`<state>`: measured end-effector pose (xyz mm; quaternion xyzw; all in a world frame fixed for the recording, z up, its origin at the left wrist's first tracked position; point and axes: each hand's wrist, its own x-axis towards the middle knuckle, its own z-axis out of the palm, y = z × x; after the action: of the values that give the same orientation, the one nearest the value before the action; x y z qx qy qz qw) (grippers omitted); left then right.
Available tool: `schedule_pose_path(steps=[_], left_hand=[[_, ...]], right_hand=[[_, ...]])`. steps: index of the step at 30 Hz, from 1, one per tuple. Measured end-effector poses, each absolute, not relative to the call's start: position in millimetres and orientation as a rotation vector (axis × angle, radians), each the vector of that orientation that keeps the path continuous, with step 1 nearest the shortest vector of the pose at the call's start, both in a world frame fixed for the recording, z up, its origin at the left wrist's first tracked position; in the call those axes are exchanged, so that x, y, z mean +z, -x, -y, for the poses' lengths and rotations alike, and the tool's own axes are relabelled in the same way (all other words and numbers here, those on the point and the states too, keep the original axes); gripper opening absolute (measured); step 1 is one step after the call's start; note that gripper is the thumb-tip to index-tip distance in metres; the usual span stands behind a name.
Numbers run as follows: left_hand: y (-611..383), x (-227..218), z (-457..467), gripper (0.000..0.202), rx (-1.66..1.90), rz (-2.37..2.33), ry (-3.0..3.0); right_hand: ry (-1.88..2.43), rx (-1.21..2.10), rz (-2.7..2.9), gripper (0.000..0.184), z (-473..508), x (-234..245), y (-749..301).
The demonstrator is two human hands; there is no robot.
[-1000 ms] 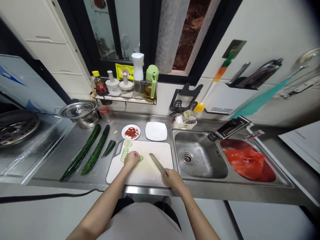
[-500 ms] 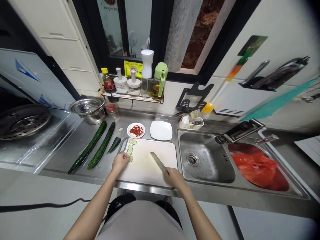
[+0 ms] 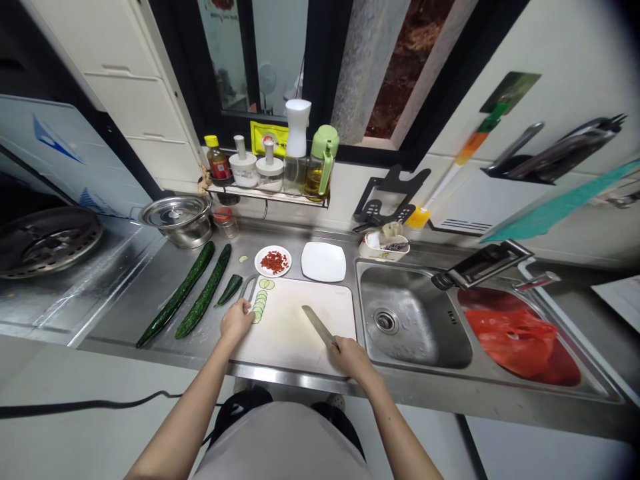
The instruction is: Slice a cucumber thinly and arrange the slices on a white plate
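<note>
My right hand (image 3: 351, 357) is closed around the handle of a kitchen knife (image 3: 318, 323), whose blade points up and left over the white cutting board (image 3: 295, 347). Beside the board's left edge is my left hand (image 3: 237, 321), its fingers loosely bent and slightly apart, with nothing seen in them. Just right of its fingertips, a row of overlapping cucumber slices (image 3: 260, 305) runs along the board. Two more slices (image 3: 267, 284) lie at the row's far end. A cut cucumber piece (image 3: 230, 291) and two long cucumbers (image 3: 204, 293) (image 3: 176, 293) rest on the steel counter to the left.
Behind the board stand a plate of small red pieces (image 3: 273, 261) and a white square plate (image 3: 323, 261). The sink (image 3: 415, 333) is at the right, with a red plastic bag (image 3: 515, 340) beyond. A lidded steel pot (image 3: 177, 220) stands back left, below a seasoning shelf (image 3: 270, 195).
My left hand has drawn back a little to the left, off the nearest cucumber slice, which now lies in line with the row. My right hand and the knife stay nearly still.
</note>
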<state>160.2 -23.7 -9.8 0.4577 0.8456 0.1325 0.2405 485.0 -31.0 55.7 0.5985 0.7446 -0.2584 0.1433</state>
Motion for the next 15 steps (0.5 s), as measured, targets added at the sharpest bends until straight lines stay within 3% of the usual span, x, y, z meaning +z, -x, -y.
schedule_pose_path(steps=[6, 15], left_hand=[[-172.5, -2.7, -5.5, 0.034, 0.431, -2.315, -1.381], [-194.6, 3.6, -44.8, 0.040, 0.265, -2.421, -1.499]], right_hand=[[-1.737, -0.723, -2.154, 0.030, 30.7, 52.3, -488.5], [-1.750, -0.733, -2.127, 0.029, 35.2, 58.5, -491.8]])
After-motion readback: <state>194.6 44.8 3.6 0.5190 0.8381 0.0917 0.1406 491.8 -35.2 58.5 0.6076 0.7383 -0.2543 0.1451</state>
